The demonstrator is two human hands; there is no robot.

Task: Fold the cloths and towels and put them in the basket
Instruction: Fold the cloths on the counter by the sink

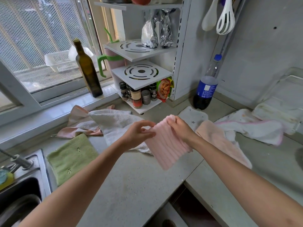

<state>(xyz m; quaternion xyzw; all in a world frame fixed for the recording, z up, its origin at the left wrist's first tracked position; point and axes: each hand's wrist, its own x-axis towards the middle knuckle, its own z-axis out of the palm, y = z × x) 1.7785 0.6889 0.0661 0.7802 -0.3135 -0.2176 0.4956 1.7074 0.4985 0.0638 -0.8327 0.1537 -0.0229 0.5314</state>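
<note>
Both forearms reach in from the near edge over the grey bench [131, 185]. Between the two hands a pink ribbed cloth [165, 145] hangs above the bench, folded over, its lower edge loose. Right hand [180, 128] grips the cloth's top right corner, fingers curled round it. Left hand [139, 133] holds the top left edge, thumb and fingers pinching the fabric.

On the bench behind the hands lies a white towel [114, 123], crumpled, with a pink-and-white cloth [78, 125] partly under it at far left. A green cloth [72, 158] lies flat just beside the sink [24, 185] at near left. To the right a peach cloth [218, 138] lies spread out, a small white cloth with stars [193, 117] beyond it, and a white cloth with pink trim [255, 130] farther right.

In the far corner stands a white shelf rack [142, 74] with spice jars [139, 97] at its foot, a dark glass bottle [87, 71] to its left and a cola bottle [207, 86] to its right.
</note>
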